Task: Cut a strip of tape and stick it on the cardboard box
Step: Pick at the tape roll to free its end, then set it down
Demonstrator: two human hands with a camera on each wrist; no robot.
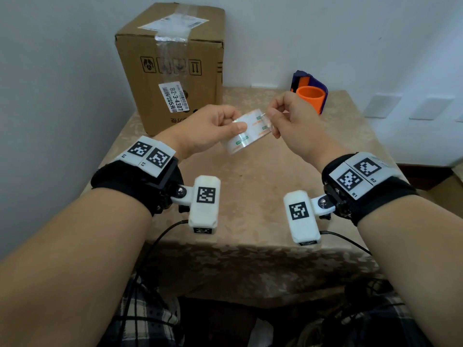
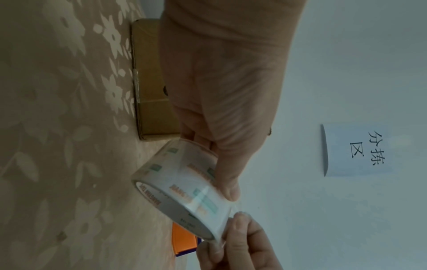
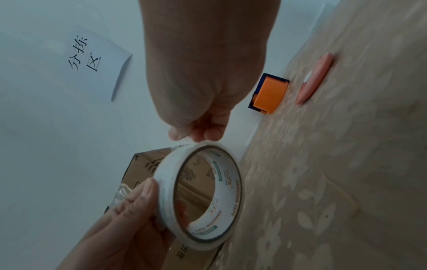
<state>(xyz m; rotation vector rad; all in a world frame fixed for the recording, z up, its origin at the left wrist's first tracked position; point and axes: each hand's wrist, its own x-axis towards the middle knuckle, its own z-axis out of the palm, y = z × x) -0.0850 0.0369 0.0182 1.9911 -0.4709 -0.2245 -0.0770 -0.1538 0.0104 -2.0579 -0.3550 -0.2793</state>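
The cardboard box (image 1: 172, 71) carries a white label (image 1: 173, 98) reading "82-3-4307" and four printed handling symbols. The tape roll (image 3: 203, 193) has "TAPE" legible on its core. A paper sign (image 2: 355, 149) on the wall reads "分拣区". Wrist tags read "R1", "R2", "L1".

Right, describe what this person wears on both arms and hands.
Both forearms are bare and sleeveless, hands ungloved. The left hand and right hand each sit beyond a black fabric wrist strap topped with white square-coded marker plates. A white boxy wrist camera hangs from each, trailing a thin black cable.
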